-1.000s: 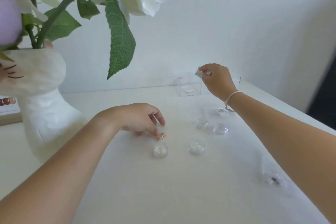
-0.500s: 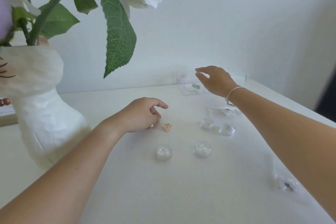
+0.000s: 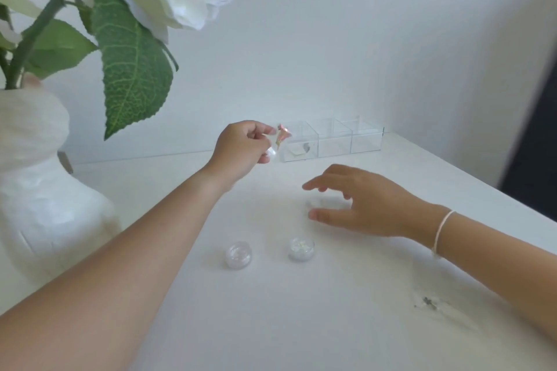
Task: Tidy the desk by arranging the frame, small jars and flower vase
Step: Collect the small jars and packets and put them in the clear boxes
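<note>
Hands over white desk (image 3: 301,325) — left one lifted with a small piece, right one spread low.

Left hand (image 3: 241,149) pinches a small pink-and-clear piece (image 3: 281,137) in its fingertips, raised just beside the clear divided box (image 3: 333,138) at 12 o'clock. Right hand (image 3: 361,205) hovers with fingers apart over a blurred clear jar (image 3: 313,204) — whether they touch it, I cannot tell. Two small jars (image 3: 238,254) (image 3: 300,248) stand side by side near 6 o'clock. Flower vase (image 3: 39,205) stands at 9 o'clock.
</note>
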`<control>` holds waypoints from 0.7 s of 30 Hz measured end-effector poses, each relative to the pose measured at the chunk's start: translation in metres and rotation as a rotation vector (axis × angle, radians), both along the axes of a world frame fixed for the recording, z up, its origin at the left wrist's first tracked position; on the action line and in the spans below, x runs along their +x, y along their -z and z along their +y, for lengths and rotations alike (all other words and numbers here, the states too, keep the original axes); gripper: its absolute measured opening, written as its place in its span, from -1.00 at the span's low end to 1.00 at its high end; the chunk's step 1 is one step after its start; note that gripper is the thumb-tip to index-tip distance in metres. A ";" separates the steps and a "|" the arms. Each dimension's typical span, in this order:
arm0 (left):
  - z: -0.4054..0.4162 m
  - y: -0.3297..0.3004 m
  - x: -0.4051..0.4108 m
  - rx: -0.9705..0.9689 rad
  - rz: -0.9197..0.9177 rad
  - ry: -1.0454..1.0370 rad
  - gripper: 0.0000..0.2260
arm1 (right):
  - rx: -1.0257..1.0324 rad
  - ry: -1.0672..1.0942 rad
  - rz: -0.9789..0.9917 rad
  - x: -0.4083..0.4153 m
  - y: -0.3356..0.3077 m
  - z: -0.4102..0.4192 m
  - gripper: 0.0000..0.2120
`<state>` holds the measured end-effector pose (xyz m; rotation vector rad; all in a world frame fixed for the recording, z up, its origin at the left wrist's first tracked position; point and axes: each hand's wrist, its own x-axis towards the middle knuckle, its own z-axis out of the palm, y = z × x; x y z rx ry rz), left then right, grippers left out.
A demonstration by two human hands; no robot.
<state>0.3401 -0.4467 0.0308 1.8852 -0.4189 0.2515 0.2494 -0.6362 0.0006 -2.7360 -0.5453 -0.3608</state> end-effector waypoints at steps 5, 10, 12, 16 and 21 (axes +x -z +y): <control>-0.036 -0.016 0.029 0.058 -0.081 -0.059 -0.78 | -0.087 -0.037 -0.029 0.002 0.010 0.005 -0.62; -0.053 -0.025 0.057 0.224 -0.148 -0.140 -0.73 | -0.057 -0.060 -0.019 0.006 0.014 0.004 -0.67; -0.058 -0.024 0.064 0.291 -0.149 -0.138 -0.74 | -0.043 -0.062 -0.012 0.007 0.013 0.003 -0.67; -0.066 -0.015 0.077 0.382 -0.150 -0.157 -0.74 | -0.047 -0.055 -0.016 0.007 0.016 0.004 -0.67; -0.070 -0.002 0.085 0.470 -0.126 -0.186 -0.73 | -0.024 -0.066 -0.011 0.008 0.016 0.003 -0.68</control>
